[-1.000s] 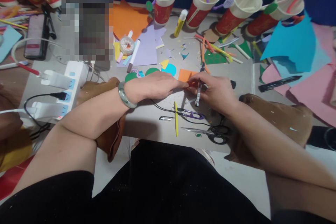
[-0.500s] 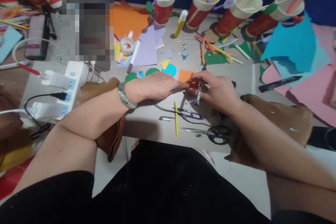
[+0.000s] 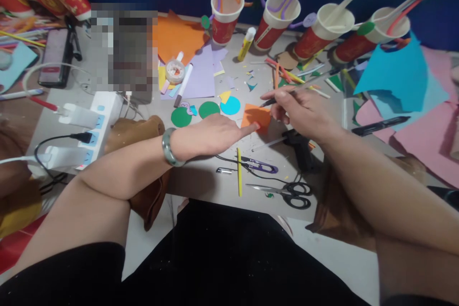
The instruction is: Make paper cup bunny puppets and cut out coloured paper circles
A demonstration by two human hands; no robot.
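An orange paper piece (image 3: pixel 252 114) lies flat on the table, and my left hand (image 3: pixel 217 136) rests its outstretched index finger on it. In my right hand (image 3: pixel 304 112) is a dark pen (image 3: pixel 267 103), its tip close to the upper right corner of that paper. Left of the paper are a blue paper circle (image 3: pixel 230 105) and two green circles (image 3: pixel 181 117), one partly behind my left hand. A small yellow paper scrap (image 3: pixel 225 97) touches the blue circle. Under my right forearm sits a black glue gun (image 3: pixel 303 150).
Nearest me lie black-handled scissors (image 3: pixel 298 195), purple snips (image 3: pixel 264 166) and a yellow stick (image 3: pixel 240 177). Red paper cups (image 3: pixel 225 26) stand along the back beside a glue stick (image 3: pixel 246 44). On the left, a power strip (image 3: pixel 103 105) trails cables. Coloured paper (image 3: pixel 394 83) covers the right side.
The pen has turned in my right hand from lying across the fingers to a writing hold. My left hand has shifted slightly nearer me, showing more of the orange paper.
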